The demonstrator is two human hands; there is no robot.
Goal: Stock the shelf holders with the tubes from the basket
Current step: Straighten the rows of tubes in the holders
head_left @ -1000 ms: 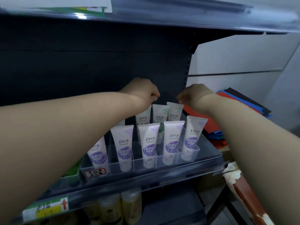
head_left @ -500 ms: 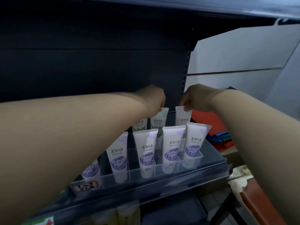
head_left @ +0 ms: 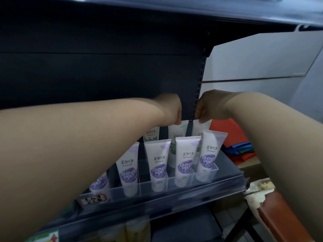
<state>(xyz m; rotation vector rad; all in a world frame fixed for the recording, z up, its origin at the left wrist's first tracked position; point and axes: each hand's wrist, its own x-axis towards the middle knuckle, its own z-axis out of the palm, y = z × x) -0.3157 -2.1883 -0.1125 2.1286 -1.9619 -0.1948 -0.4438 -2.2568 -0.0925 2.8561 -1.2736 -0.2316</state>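
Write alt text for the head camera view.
Two bare hands reach to the back row of a clear plastic shelf holder: the left hand pinches one white green-leaf tube, the right hand its neighbour. White purple-label tubes stand upright in front.

Dim, soft focus, wide-angle edge distortion

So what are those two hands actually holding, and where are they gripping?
Each hand pinches a green-leaf tube in the back row by its flat top edge: the left hand on the middle tube, the right hand on the rightmost tube.
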